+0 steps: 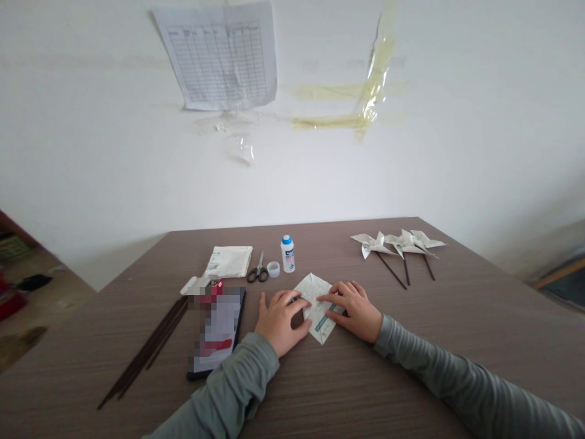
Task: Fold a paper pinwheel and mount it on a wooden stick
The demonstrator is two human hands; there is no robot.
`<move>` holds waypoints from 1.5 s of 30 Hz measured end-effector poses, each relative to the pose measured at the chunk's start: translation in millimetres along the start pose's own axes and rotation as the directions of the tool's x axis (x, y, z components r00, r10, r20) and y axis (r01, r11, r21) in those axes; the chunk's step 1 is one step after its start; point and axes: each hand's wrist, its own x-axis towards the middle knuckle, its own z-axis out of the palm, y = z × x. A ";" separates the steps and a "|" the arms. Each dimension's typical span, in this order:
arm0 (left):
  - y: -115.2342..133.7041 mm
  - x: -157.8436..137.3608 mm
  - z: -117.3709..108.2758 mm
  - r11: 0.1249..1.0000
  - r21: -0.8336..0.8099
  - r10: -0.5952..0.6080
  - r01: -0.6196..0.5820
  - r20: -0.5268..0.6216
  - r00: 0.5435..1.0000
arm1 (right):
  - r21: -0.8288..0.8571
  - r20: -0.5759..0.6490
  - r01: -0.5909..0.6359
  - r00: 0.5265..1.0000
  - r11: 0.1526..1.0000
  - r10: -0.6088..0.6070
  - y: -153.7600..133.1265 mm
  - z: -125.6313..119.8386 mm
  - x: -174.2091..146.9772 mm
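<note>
A square sheet of printed paper [322, 329] lies on the table, turned corner-on, with crease lines running towards its corners. My left hand [281, 323] rests at its left side, fingers apart, thumb and fingertips touching the paper's edge. From the right, my right hand [354, 311] reaches over the sheet with its fingers stretched out and their tips on the printed face. Neither hand grips it. Just beyond the paper stand a white bottle with a blue cap [288, 255] and a small roll of clear tape [273, 269].
Black-handled scissors [258, 274] lie beside a paper stack [229, 261]. A phone [214, 341], a small red box [212, 292] and several dark sticks [150, 347] are at left. Three paper pinwheels [404, 242] lie at back right. A wall [292, 189] borders the table's far edge.
</note>
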 end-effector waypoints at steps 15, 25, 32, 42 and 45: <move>-4.1 -0.2 2.9 1.000 0.004 0.011 -0.011 -0.011 1.000 | 0.007 -0.086 0.027 0.996 1.000 -0.027 6.2 7.5 -2.0; -8.5 -0.8 6.4 1.000 0.016 0.025 -0.025 -0.007 1.000 | 0.071 -0.015 0.008 1.000 0.997 -0.007 0.6 -6.3 -0.2; -4.0 -0.9 2.6 1.000 0.015 0.011 -0.011 -0.002 1.000 | 0.080 -0.061 0.042 0.997 0.996 -0.037 2.6 -5.2 -1.9; -3.6 -1.2 1.6 1.000 0.011 0.003 -0.003 0.013 1.000 | 0.143 -0.039 0.031 0.999 0.989 -0.025 6.2 -15.0 0.6; -5.0 -0.6 2.2 1.000 0.008 0.014 -0.014 0.002 1.000 | 0.094 -0.042 0.043 0.998 0.995 -0.039 4.5 -14.5 -0.4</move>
